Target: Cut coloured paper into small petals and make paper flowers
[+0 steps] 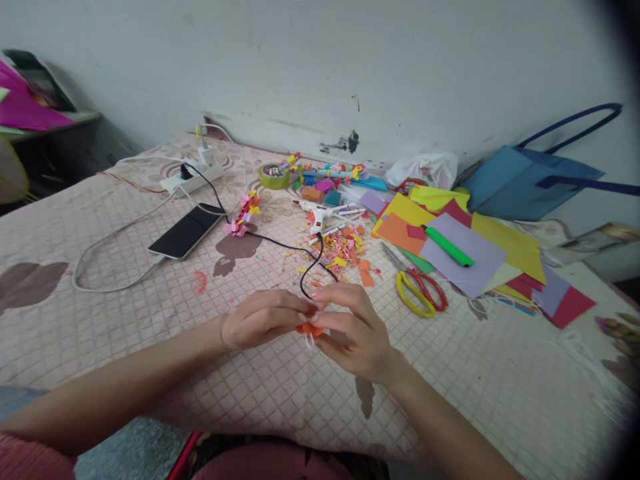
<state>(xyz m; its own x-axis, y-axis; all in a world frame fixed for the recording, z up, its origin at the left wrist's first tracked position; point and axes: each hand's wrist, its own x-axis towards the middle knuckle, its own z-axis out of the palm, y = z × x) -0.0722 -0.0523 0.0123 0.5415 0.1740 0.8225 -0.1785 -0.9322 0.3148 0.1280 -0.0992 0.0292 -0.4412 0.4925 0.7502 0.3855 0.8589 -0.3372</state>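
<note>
My left hand (270, 319) and my right hand (353, 330) meet above the near part of the table, fingertips pinched on a small orange paper piece (309, 329). A short white strand or loop (310, 342) hangs below it. The fingers cover most of the piece, so its full shape is hidden. Just beyond my hands runs the black cord of a white glue gun (318, 217), which lies by a heap of coloured paper scraps (340, 250). Scissors (417, 287) with yellow and red handles lie to the right of my right hand.
A tablet or phone (187, 230) charges at the left near a white power strip (193, 177). Coloured paper sheets (465, 247) with a green cutter (449, 247) spread at the right, before a blue bag (530, 180). Green tape (274, 176) and a flowered paper strip (243, 215) lie farther back.
</note>
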